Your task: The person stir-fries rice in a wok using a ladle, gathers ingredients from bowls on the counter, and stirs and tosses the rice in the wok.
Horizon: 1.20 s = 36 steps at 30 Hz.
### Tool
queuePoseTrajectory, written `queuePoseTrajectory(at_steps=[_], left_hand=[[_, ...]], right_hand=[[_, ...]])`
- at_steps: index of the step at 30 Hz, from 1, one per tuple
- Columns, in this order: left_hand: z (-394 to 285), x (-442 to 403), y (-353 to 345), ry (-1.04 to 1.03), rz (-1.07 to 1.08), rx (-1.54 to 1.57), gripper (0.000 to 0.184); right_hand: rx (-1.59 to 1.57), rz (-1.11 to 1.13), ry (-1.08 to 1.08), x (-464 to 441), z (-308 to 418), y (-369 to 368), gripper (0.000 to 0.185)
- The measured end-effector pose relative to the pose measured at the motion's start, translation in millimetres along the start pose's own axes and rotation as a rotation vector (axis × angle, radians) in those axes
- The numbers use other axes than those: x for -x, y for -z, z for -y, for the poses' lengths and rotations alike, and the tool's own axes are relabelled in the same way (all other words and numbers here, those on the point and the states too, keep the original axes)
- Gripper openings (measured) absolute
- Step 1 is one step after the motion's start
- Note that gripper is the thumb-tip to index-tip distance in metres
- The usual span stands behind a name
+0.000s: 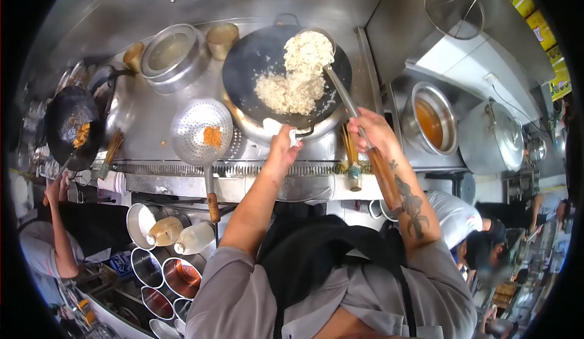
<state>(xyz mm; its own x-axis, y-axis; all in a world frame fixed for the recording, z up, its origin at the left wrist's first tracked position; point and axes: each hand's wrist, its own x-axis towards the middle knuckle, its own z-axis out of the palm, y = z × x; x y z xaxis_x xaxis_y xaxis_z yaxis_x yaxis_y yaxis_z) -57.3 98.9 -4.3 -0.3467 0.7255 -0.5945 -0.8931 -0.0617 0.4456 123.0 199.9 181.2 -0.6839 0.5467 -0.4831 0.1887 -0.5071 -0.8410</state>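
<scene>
A large black wok (246,65) sits on the burner in front of me, with a heap of fried rice (283,93) in it. My left hand (283,144) grips the wok's near handle through a white cloth (274,126). In my right hand (372,129) is a long ladle (345,93), held by its shaft just above the wooden grip. The ladle's bowl is over the right side of the wok and full of rice. Steam hangs over the pan.
Left of the wok, a perforated strainer (201,123) holds some orange food. A steel pot (170,56) stands behind it. A bamboo brush (351,162) is at the stove's front edge. To the right is a pot of brown liquid (429,123). At far left, another person (58,235) works a second wok (72,117).
</scene>
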Motion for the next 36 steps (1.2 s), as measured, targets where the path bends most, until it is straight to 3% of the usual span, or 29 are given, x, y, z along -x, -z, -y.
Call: queuePoseTrajectory(at_steps=[4,7,11,15,16,19,20,24,28,32,35,36], left_hand=[[2.6,1.1,-4.7,-0.008,-0.034,0.016,0.008],[-0.9,8.8,-9.9,-0.024,-0.034,0.028,0.007],[0.0,7.8,-8.5,-0.032,-0.022,0.018,0.006],[0.6,6.5,-6.4,-0.011,-0.037,0.006,0.006],[-0.7,6.7,-7.2,-0.008,-0.029,0.006,0.007],[-1.3,5.3,-4.2,0.002,-0.014,0.007,0.008],[-1.0,2.8,-4.0,0.006,-0.005,0.004,0.008],[-3.0,1.5,-2.0,0.030,-0.002,-0.017,0.013],[-16.3,16.3,-2.6,0.130,0.014,0.004,0.034],[-16.3,41.8,28.6,-0.006,-0.001,-0.171,0.037],[-6.0,51.4,80.6,-0.014,-0.008,-0.262,0.032],[-9.4,68.2,86.3,-0.049,-0.037,-0.322,0.032]], right_hand=[[-0.145,0.051,-0.006,-5.8,-12.4,16.1,0.025],[-0.054,-0.169,0.060,-11.5,-13.7,-6.4,0.023],[-0.258,0.041,0.002,-14.6,-13.8,15.4,0.022],[-0.144,-0.102,0.057,-13.2,-13.3,3.1,0.022],[-0.238,0.005,0.062,-13.7,-16.8,15.0,0.028],[-0.227,0.039,0.058,-14.2,-14.9,16.3,0.040],[-0.057,-0.080,0.126,-14.3,-14.4,6.2,0.051],[-0.092,-0.068,0.101,-25.2,-14.8,5.8,0.069],[-0.162,-0.128,0.043,-22.8,-18.2,2.2,0.051],[-0.084,-0.133,0.059,-18.5,-21.8,-2.0,0.032],[-0.272,0.020,0.038,-35.2,-36.2,24.2,0.074],[-0.266,0.025,0.019,-38.0,-37.5,21.1,0.072]])
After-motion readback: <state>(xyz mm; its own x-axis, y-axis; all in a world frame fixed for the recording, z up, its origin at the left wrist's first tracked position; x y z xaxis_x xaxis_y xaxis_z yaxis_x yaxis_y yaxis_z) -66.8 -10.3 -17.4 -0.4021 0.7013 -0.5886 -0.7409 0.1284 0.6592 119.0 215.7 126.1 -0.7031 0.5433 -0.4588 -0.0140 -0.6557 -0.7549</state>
